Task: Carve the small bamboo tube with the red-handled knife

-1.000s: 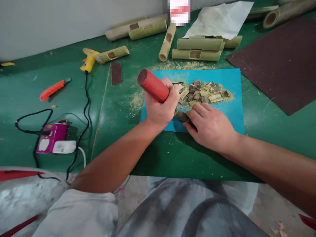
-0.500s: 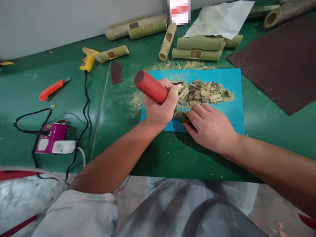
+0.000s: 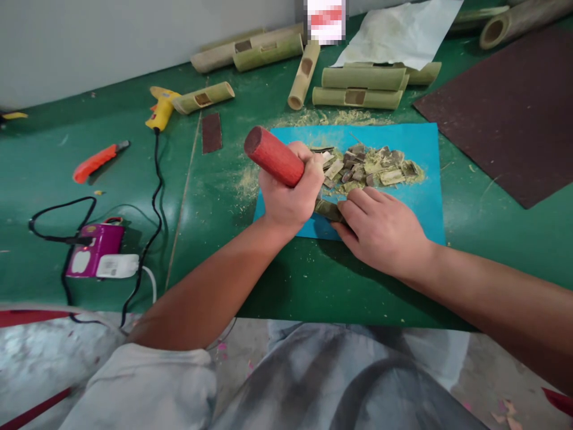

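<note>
On the far left of the green surface (image 3: 54, 167) an orange utility knife (image 3: 98, 161) lies flat, and nearer the front edge sits a small purple device (image 3: 94, 249) with black cables looping around it. Just right of the knife a yellow glue gun (image 3: 160, 107) rests with its black cord trailing toward the front edge, and a short bamboo section (image 3: 203, 98) lies touching its tip. A dark brown strip (image 3: 211, 132) lies flat a little further right.

At the middle, the left hand (image 3: 289, 191) is closed in a fist around a red wooden handle (image 3: 274, 156), which slants up and to the left out of the fist; whatever blade it carries is hidden behind the fingers. Just beside it the right hand (image 3: 385, 233) presses down, fingers curled over a small piece of bamboo (image 3: 329, 209) that shows between the two hands, at the front edge of a blue mat (image 3: 425, 155). Behind the hands, on the same mat, lies a heap of bamboo chips (image 3: 369, 166) with pale sawdust spread around it.

Beyond the mat several cut bamboo tubes (image 3: 358, 86) lie side by side, some with rectangular windows cut in them. A crumpled white sheet (image 3: 403, 36) lies behind them, and to the far right a large dark brown sheet (image 3: 505, 107) covers the surface.
</note>
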The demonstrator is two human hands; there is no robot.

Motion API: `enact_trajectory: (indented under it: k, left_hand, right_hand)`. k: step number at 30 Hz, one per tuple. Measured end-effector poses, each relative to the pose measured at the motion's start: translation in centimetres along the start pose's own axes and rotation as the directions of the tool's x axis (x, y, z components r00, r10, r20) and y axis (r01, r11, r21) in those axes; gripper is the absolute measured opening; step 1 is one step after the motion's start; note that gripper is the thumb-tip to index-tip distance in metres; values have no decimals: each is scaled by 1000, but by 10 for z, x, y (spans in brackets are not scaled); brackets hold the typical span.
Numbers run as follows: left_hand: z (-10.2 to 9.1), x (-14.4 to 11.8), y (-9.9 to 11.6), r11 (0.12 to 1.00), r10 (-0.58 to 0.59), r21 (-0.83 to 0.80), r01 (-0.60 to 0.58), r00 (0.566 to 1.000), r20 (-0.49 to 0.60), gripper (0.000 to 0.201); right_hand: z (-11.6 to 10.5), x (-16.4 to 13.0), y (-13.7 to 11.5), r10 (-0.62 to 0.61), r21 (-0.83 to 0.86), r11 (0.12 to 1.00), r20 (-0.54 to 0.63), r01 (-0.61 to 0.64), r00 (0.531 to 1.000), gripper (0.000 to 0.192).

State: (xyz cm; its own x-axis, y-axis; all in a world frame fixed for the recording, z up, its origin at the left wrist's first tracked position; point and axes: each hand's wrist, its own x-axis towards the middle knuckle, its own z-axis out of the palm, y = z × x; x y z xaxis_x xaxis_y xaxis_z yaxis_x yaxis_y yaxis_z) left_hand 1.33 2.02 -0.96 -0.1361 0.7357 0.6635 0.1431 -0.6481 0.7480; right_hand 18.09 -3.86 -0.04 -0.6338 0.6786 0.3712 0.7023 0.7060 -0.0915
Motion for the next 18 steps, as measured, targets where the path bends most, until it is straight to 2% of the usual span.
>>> enact_trajectory:
  k: [3,8,18]
  left_hand:
    - [0,0,0,1000,0,14,0,1000,-7,53]
    - [-1,-1,-1,1000,14,-4,-14,1000,6,53]
    - [-1,-1,3,998,-67,11,67,996,50,52]
  right_hand:
    - [0,0,0,-12,-23,1000,-40,11,999,22]
    - [-1,0,0,0,-5,1000,-3,0,1000,20]
    - [0,-1,1,-11,-16,1000,-29,10,1000,23]
